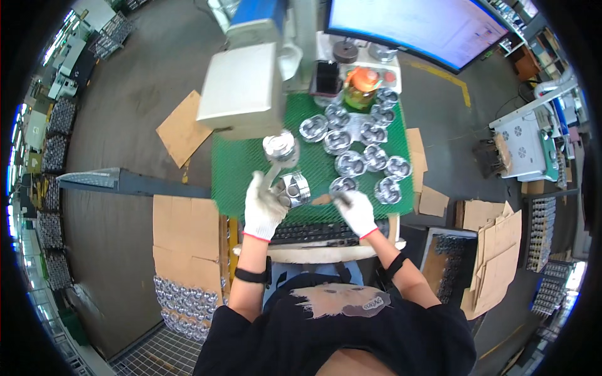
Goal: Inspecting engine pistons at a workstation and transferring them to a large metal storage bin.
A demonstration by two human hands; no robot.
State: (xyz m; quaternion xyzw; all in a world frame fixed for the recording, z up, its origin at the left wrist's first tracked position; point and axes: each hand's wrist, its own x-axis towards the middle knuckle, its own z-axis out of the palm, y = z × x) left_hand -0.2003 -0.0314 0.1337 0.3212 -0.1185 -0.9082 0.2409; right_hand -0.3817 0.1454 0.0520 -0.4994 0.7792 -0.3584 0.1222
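White knitted gloves with red cuffs cover both of my hands. My left hand [263, 208] grips a shiny metal piston [295, 190], tilted on its side so that its ring grooves show. Just beyond it, another piston [278, 145] stands crown up beneath the white box-shaped machine head [241, 88]. My right hand [357, 215] has its fingers closed on the near edge of a piston [343, 185] at the front of a loose group. Several more pistons [350, 163] lie with their hollow sides up on the green mat [244, 169], to the right and beyond.
A black keyboard [313, 232] lies along the mat's near edge. An orange-lidded bottle [362, 88] and a dark phone [327, 78] are at the back, below a large monitor [417, 28]. Cardboard-topped piston stacks [188, 235] stand left; a dark crate [448, 263] stands right.
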